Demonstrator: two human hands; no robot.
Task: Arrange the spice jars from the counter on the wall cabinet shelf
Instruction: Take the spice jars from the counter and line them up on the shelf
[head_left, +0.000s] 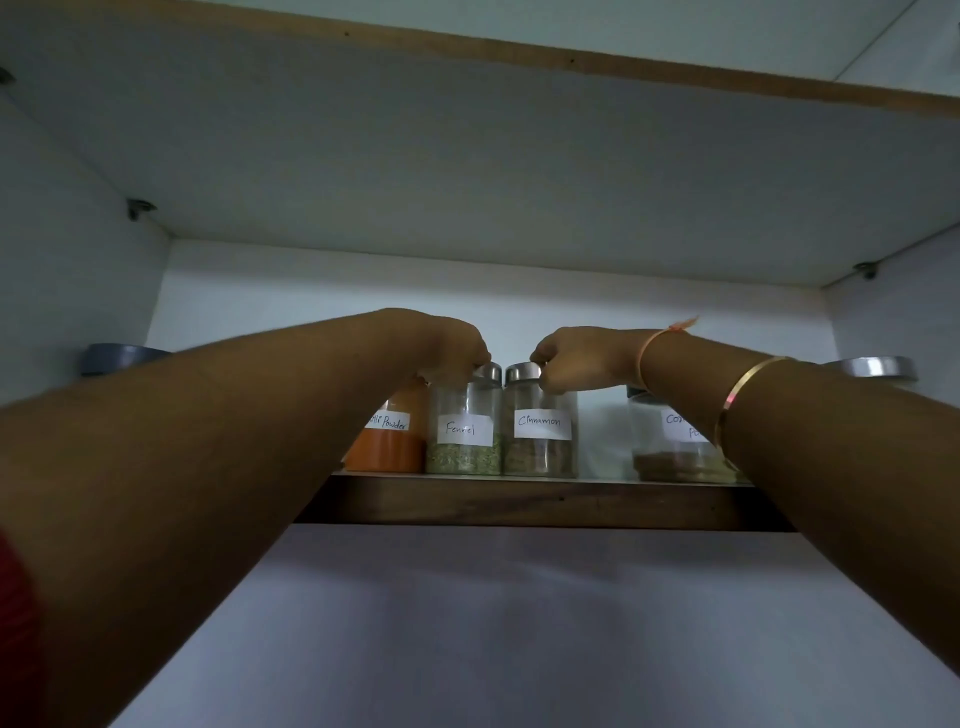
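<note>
We clasp Fennel jar (464, 415) lid with left hand (451, 347), Cinnamon jar (540, 447) lid with right hand (576, 359), likely squaring them side by side on shelf (519, 501).

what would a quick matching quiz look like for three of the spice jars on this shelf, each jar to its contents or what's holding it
Things:
1. Fennel jar
2. Cinnamon jar
3. chilli powder jar

States:
A. holds orange-red powder
B. left hand grips its lid
C. right hand grips its lid

Pairs: 1-B, 2-C, 3-A
</note>
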